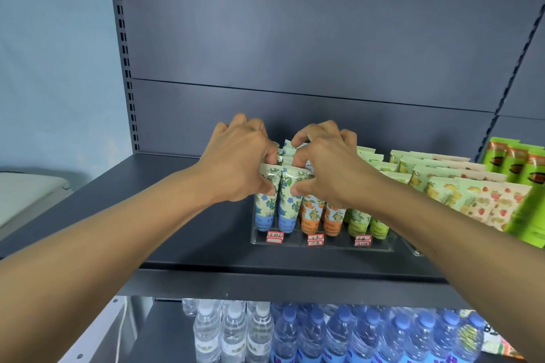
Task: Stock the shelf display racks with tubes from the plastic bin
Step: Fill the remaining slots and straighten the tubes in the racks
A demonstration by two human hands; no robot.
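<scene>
The blue-flowered tubes [284, 197] stood cap-down in the left lanes of the clear display rack [321, 246] on the dark shelf [188, 239], with orange tubes [312, 212] and green tubes [359, 222] in the lanes to their right. The left hand [239, 162] curled its fingers round the crimped top of the front tube in the outer blue lane, while the right hand [324, 165] pinched the top of the tube beside it, thumb in front and fingers reaching among the tubes behind. The plastic bin was not in view.

The step in hand looked to be seating and squaring the front blue tubes. To do it well, each tube likely wanted pressing straight down into its own lane, print facing out, held near the crimp so the rows behind did not topple.

Readable writing was scant: "YING" ran across the lower bands of several tubes, the rest too small to make out. Red-and-white price tags [316, 239] on the rack front carried handwriting I could not read. Flat fruit-printed packets [460, 188] stood further right, and water bottles [318, 333] filled the shelf below.
</scene>
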